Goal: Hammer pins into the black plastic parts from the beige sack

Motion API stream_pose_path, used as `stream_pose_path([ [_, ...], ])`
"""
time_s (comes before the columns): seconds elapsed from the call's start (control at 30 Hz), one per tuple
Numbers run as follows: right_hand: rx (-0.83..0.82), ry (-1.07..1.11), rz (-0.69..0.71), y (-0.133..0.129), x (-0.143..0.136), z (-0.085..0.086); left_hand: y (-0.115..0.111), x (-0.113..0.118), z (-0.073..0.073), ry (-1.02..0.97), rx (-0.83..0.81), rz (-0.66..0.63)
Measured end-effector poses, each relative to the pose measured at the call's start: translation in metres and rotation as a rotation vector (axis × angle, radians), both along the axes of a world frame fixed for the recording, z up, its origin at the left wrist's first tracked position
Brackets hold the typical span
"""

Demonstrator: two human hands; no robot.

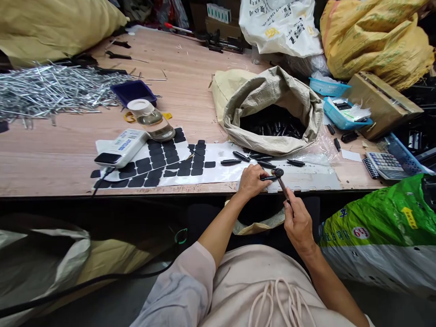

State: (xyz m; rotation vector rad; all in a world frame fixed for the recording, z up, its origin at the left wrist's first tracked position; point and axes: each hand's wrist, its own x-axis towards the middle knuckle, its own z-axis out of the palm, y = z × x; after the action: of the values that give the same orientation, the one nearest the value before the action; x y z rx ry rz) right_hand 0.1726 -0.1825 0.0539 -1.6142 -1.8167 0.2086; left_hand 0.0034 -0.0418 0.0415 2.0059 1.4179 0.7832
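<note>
My left hand (251,181) is closed on a slim black plastic piece (270,178) at the table's front edge. In my right hand (299,220) is a metal ratchet wrench (283,187), held by its shaft, its round dark head right by the tip of the black piece. Whether head and piece touch, I cannot tell. Several similar black pieces (241,156) lie just beyond my hands on a white sheet. Behind them stands an open beige sack (235,106) with many black pieces (282,128) inside.
Left of my hands are a sheet of black square stickers (158,152), a white power bank (124,146) and a tilted jar (155,121). Metal rods (57,88) are heaped farther left. A calculator (386,164) and blue baskets (347,113) sit right. A green bag (368,218) stands beside me.
</note>
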Motion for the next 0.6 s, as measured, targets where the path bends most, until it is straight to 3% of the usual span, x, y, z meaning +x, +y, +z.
stream_pose_path([
  [0.13,-0.065,-0.060,0.016,0.001,0.004,-0.001,-0.001,0.002,0.001,-0.024,-0.007,0.026],
  [0.37,0.083,-0.010,-0.028,0.005,0.009,0.006,0.001,0.001,-0.001,-0.043,0.025,0.010],
  [0.6,-0.065,0.152,-0.060,0.016,0.023,-0.001,0.000,0.001,-0.002,-0.036,0.030,0.005],
])
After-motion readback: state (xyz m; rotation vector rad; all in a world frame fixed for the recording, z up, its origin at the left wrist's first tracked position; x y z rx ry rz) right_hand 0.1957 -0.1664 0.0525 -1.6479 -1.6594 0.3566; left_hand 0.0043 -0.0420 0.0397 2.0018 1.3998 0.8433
